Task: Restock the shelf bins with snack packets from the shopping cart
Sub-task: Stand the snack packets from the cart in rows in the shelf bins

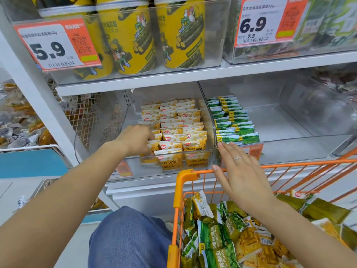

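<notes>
1. Snack packets (174,146) with yellow and white wrappers, some printed "CRAB ROE FLAVORED", stand upright in rows inside a clear shelf bin (193,165) on the middle shelf
2. The left hand (136,139) reaches into the left side of that bin, fingers curled down among the front packets; it touches them, but whether it pinches one cannot be told, because the fingertips are hidden
3. The right hand (239,171) is spread flat and open, fingers straight, with a ring on one finger; its fingertips lie at the front edge of the neighbouring clear bin (289,149), and it holds nothing
4. Green packets (231,122) stand in a single row along the left side of that neighbouring bin; the bin's floor beyond them is bare plastic
5. An orange shopping cart (185,176) stands just below the shelf, under the right hand, and holds a loose heap of green and yellow packets (222,238)
6. On the shelf above, yellow canisters (125,35) stand in a clear bin behind a price tag (54,45) reading 5.9; another tag (270,22) to the right reads 6.9
7. A knee in blue denim (127,238) shows at the bottom, just left of the cart
</notes>
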The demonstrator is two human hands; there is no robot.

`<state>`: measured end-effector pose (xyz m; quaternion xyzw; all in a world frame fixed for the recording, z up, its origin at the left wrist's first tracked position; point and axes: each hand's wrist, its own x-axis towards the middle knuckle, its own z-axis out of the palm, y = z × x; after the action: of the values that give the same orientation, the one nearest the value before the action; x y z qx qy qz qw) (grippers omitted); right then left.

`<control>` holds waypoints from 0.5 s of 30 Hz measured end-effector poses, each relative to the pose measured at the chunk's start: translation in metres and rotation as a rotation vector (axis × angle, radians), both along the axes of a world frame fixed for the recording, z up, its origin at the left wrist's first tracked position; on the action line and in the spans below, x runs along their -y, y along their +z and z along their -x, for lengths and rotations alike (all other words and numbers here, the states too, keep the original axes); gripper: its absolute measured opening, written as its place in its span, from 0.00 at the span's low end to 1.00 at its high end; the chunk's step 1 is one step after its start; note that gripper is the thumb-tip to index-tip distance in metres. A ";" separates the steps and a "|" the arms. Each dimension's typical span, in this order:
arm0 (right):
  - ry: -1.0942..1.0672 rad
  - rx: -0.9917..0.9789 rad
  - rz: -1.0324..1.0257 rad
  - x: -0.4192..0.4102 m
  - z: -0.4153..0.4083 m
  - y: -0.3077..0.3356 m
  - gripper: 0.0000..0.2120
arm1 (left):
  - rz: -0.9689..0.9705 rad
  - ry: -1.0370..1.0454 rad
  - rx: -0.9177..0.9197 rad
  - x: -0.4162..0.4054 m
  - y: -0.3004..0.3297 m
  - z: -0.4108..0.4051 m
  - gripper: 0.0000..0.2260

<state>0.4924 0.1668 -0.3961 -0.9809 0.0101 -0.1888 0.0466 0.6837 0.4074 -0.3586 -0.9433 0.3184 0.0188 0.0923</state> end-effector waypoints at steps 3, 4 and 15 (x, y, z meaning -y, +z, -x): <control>0.001 0.002 -0.001 0.000 0.000 -0.001 0.30 | 0.097 0.023 -0.052 -0.003 -0.003 0.002 0.14; 0.000 -0.002 -0.004 0.000 0.000 0.000 0.30 | 0.121 0.033 -0.072 -0.003 -0.003 0.003 0.14; 0.022 -0.085 -0.045 0.000 0.003 0.006 0.31 | -0.038 0.020 0.010 0.008 0.000 0.006 0.10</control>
<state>0.4891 0.1670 -0.3903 -0.9868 0.0055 -0.1459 0.0702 0.6777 0.3996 -0.3584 -0.9445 0.3082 0.0209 0.1116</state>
